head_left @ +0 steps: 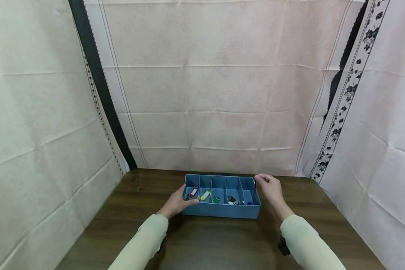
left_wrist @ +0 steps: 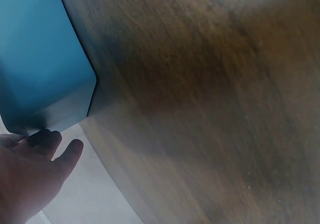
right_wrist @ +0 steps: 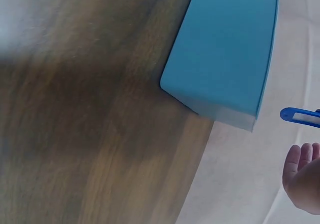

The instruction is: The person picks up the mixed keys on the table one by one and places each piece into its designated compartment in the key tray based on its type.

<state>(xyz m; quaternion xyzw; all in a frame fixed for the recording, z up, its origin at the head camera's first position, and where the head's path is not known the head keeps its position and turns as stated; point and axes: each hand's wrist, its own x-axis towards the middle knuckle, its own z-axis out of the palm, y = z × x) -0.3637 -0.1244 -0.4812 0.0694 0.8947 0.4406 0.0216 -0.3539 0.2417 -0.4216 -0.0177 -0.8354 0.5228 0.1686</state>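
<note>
A blue divided box (head_left: 219,211) stands on the wooden table. My left hand (head_left: 178,201) grips its left end, with the thumb along the front rim; in the left wrist view the fingers (left_wrist: 50,143) touch the end wall. Above the box's right end, my right hand (head_left: 272,189) pinches a blue key tag (head_left: 255,186), which hangs down. The right wrist view shows that key tag (right_wrist: 300,117) apart from the box, with its pinched end cut off at the frame edge. Inside are a red key tag (head_left: 193,192), a yellow one (head_left: 205,195) and a green one (head_left: 216,200).
Black and white pieces (head_left: 233,200) lie in another compartment, too small to make out. Something blue (head_left: 249,203) sits low in the rightmost one. Pale cloth (head_left: 222,86) hangs behind the table (head_left: 216,243) and along both sides.
</note>
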